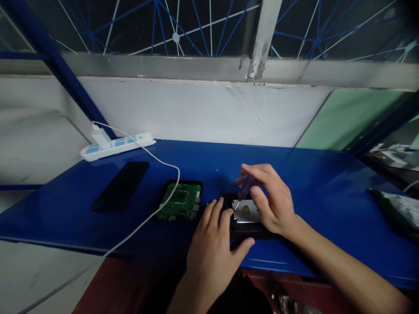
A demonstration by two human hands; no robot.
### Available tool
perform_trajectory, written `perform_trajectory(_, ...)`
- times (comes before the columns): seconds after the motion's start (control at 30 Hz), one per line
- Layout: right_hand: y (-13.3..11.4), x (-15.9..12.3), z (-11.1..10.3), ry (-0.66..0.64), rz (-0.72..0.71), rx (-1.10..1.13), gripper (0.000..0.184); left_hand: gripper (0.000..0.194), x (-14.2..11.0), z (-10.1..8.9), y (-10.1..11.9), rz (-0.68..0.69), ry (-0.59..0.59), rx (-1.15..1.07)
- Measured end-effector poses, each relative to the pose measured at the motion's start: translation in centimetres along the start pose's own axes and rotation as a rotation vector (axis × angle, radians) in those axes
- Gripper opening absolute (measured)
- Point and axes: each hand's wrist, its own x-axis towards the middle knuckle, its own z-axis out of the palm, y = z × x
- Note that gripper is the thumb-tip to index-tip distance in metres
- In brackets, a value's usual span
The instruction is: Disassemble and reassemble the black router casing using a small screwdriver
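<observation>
Blue table [314, 183] | right fingers [262, 172] curled round screwdriver [246, 186] | left fingers [225, 221] spread at black case's [253, 231] edge

Right hand [274, 201] holds, seemingly, a screwdriver [246, 188].

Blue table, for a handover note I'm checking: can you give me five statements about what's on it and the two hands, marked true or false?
1. The right hand holds a screwdriver. True.
2. The screwdriver's tip points up, away from the metal plate. False: it points down at the plate's left end.
3. The green circuit board lies to the left of the left hand. True.
4. The power strip has nothing plugged in. False: a white adapter is plugged into it.
5. In this view, a white cable crosses in front of the green circuit board. True.
</observation>
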Motion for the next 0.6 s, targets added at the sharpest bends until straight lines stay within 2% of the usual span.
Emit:
perform_trajectory(0.13, -0.34, 0.03, 0.24, -0.03, 0.01, 0.011, 0.059, 0.053, 0.02, -0.05, 0.07, -0.013, -0.012, 0.005)
perform_trajectory(0.27, -0.43, 0.12, 0.55, -0.006, -0.005, -0.032, 0.065, 0.053, 0.09, -0.16, 0.11, -0.012, -0.014, 0.001)
perform_trajectory(0.43, 0.0, 0.01, 0.29, 0.054, -0.071, -0.086, 0.058, 0.052, 0.02, -0.1, 0.13, -0.004, 0.005, -0.014)
perform_trajectory(0.53, -0.12, -0.03, 0.12, 0.028, -0.045, -0.052, 0.047, 0.053, -0.05, -0.01, 0.12, -0.006, 0.004, -0.013)
perform_trajectory(0.6, -0.41, 0.08, 0.15, -0.01, -0.026, -0.018, 0.05, 0.053, -0.07, 0.0, 0.09, -0.006, 0.001, -0.008)
